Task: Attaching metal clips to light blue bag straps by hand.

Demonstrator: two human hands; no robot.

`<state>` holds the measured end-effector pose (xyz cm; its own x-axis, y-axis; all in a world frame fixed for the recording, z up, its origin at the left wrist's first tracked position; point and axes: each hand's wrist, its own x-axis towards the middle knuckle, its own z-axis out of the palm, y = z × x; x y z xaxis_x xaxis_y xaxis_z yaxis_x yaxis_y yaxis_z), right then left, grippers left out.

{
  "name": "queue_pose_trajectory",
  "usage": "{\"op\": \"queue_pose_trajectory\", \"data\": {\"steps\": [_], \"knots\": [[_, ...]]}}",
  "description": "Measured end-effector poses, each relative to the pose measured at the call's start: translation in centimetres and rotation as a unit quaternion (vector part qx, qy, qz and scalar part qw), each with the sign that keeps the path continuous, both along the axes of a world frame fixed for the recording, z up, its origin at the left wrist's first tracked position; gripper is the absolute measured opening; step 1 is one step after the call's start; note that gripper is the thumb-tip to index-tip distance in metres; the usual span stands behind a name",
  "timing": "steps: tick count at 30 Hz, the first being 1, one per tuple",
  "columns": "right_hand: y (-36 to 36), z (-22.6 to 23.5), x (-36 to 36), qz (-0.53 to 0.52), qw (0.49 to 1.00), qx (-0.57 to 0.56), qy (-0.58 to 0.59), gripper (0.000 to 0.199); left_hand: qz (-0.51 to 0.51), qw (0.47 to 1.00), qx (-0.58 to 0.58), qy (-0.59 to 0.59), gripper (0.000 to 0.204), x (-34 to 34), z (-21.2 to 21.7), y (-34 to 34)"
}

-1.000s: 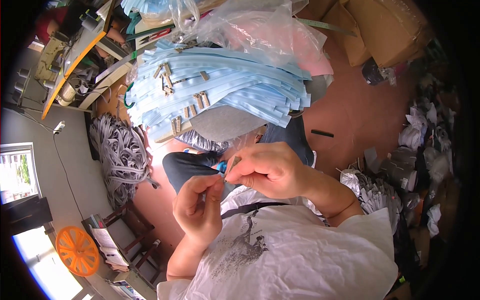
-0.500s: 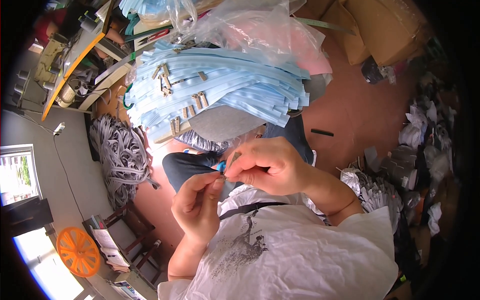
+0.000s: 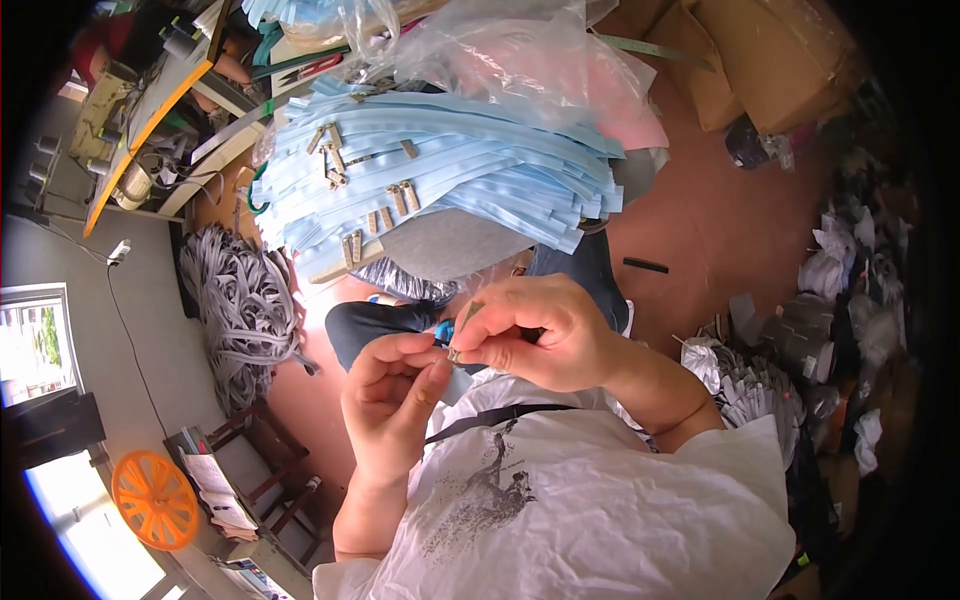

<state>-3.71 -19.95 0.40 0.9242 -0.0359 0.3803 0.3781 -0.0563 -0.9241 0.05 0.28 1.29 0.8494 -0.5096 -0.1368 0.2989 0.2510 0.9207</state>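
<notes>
My left hand (image 3: pixel 392 400) and my right hand (image 3: pixel 530 330) meet close in front of my chest. Between their fingertips they pinch a small metal zipper slider (image 3: pixel 460 335) and a bit of blue zipper tape (image 3: pixel 442 330). The right hand's thumb and forefinger grip the slider from above, and the left hand's fingers hold the tape from below. Just beyond my hands lies a big stack of light blue zippers (image 3: pixel 440 185) with metal pulls, spread over my lap.
Clear plastic bags (image 3: pixel 500 60) with pink material lie behind the stack. A heap of grey zippers (image 3: pixel 240 310) sits on the floor at left, an orange reel (image 3: pixel 155 500) at lower left, cardboard boxes (image 3: pixel 760 50) at top right, and grey bundles (image 3: pixel 800 350) at right.
Both hands stay together at the same spot; the fingers have shifted slightly on the slider and tape.
</notes>
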Motion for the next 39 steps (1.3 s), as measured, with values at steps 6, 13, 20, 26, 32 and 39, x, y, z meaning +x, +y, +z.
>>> {"op": "queue_pose_trajectory", "data": {"steps": [6,13,20,26,32,39], "knots": [[0.1,-0.1,-0.4,0.006,0.996,0.053,0.067,0.008,0.064,0.996,0.013,-0.063,0.026,-0.5,-0.6,-0.3],[0.7,-1.0,-1.3,0.025,0.989,0.014,0.147,0.007,0.116,0.979,0.075,-0.149,0.019,-0.3,-2.2,-0.1],[1.3,-0.7,-1.0,0.037,0.992,0.026,0.114,0.012,0.122,0.973,0.077,-0.177,0.016,-0.7,-1.6,-0.6],[1.2,-0.3,-0.8,0.029,0.993,0.014,0.117,0.011,0.118,0.978,0.06,-0.161,0.016,-0.7,-1.6,-0.5],[1.6,-0.8,-0.9,0.005,0.992,0.041,0.116,0.008,0.081,0.989,0.057,-0.108,0.016,-0.6,-1.1,-0.2],[1.0,-0.5,-0.7,0.008,0.996,-0.013,0.084,0.008,-0.002,0.999,0.026,-0.024,0.015,0.0,-0.9,0.3]]}}
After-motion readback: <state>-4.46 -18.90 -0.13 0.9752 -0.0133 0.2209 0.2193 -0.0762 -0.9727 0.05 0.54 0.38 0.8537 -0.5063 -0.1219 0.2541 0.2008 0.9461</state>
